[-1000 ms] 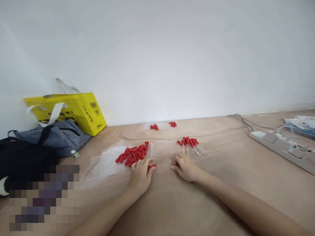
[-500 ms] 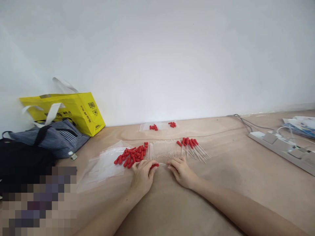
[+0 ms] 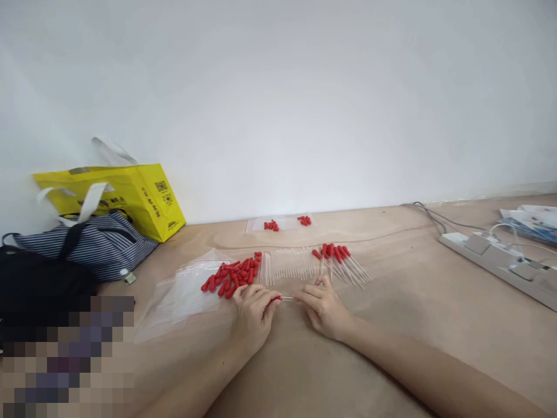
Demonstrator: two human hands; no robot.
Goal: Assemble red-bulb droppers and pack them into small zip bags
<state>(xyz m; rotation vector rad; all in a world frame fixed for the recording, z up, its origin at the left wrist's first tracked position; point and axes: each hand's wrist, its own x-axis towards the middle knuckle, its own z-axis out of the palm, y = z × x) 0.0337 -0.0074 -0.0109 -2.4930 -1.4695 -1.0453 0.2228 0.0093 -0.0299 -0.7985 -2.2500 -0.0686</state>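
My left hand (image 3: pixel 255 316) pinches a red rubber bulb (image 3: pixel 277 299), mostly hidden by the fingers. A thin clear tube (image 3: pixel 287 299) runs from the bulb to my right hand (image 3: pixel 324 307), whose fingers are closed on its other end. Left of the hands lies a pile of red bulbs (image 3: pixel 235 276) beside flat plastic bags (image 3: pixel 183 296). Behind the hands is a row of clear tubes (image 3: pixel 289 264). To its right, several tubes with red bulbs on their ends (image 3: pixel 342 258) lie fanned out.
At the back, a plastic bag (image 3: pixel 287 222) bears small red bulbs and tubes. A yellow bag (image 3: pixel 152 200), a striped bag (image 3: pixel 104 244) and a black bag (image 3: pixel 39 290) stand at left. On the right are a white power strip (image 3: pixel 500 267) with cables and some printed packets (image 3: pixel 535 220).
Both hands have moved slightly nearer to me with the bulb and tube between them. The bulb is now more covered by my left fingers.
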